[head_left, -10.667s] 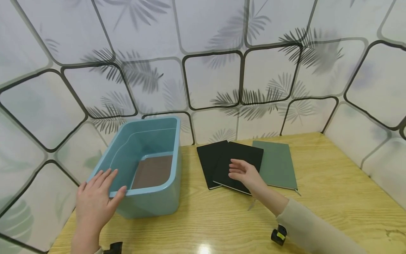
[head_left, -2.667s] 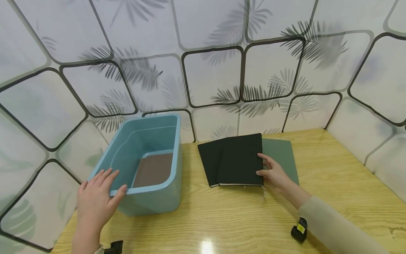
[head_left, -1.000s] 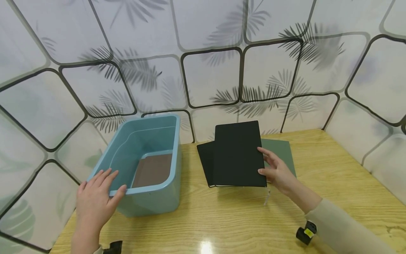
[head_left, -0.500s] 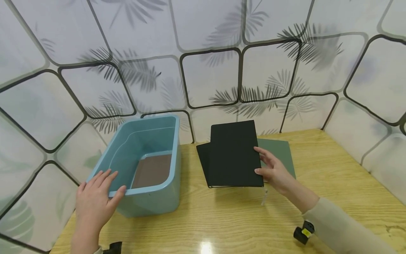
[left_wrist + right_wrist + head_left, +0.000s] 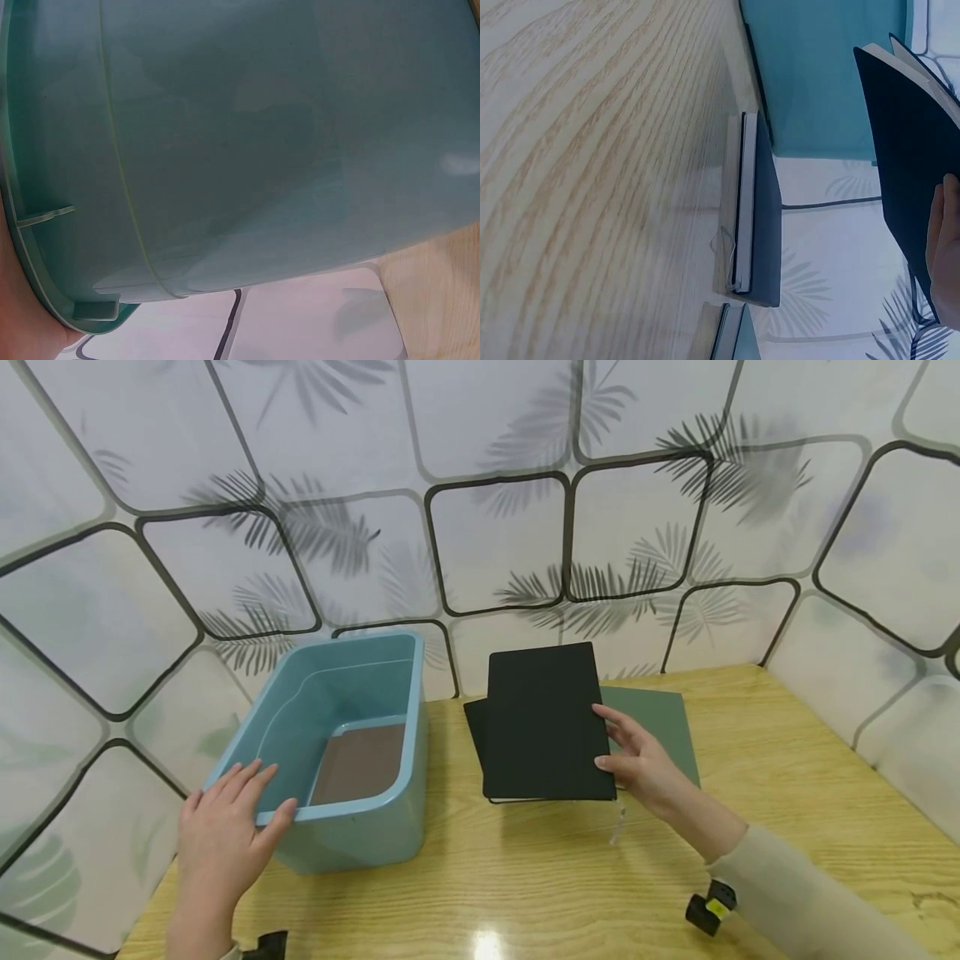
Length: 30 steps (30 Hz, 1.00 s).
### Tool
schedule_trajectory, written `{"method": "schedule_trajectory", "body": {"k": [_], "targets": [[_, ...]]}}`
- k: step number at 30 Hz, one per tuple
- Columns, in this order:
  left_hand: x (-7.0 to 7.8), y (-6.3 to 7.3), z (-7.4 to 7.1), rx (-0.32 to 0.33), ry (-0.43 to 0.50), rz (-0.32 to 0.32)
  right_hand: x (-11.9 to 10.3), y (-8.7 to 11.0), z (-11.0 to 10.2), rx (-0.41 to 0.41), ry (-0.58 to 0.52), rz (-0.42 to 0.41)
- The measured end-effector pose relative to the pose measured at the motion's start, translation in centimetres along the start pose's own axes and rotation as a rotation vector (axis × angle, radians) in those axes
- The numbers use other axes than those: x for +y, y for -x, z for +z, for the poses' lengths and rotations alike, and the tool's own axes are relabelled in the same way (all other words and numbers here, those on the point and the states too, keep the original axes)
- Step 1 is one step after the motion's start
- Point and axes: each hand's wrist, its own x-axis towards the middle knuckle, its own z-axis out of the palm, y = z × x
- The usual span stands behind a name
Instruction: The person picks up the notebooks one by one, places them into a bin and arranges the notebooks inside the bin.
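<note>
My right hand (image 5: 648, 768) pinches the right edge of a black notebook (image 5: 547, 718), thumb in front. The notebook is lifted above the table and tilted up; a pale ribbon hangs below its lower right corner. In the right wrist view its pages (image 5: 922, 71) stand slightly parted. Behind it, mostly hidden, lies a second black notebook (image 5: 475, 722), seen flat on the table in the right wrist view. A green notebook (image 5: 666, 718) lies to the right. My left hand (image 5: 221, 839) rests with extended fingers on the near left rim of a blue plastic tub (image 5: 352, 806).
Inside the tub a flat brown rectangle (image 5: 360, 764) lies on the bottom. The wooden table (image 5: 465, 893) runs back to a patterned wall covering (image 5: 498, 543), which also rises at both sides. Black wrist cameras sit at both cuffs.
Earlier the right hand hovered over the notebooks; since then it has gripped the upper black one and raised it. Over the last second it drifts left. The left hand stays put.
</note>
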Motion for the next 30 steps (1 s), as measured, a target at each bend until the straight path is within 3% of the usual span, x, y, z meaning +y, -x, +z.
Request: {"method": "schedule_trajectory", "body": {"k": [30], "targets": [[-0.1, 0.1, -0.1, 0.009, 0.019, 0.008, -1.7, -0.7, 3.0, -0.016, -0.041, -0.018]]}}
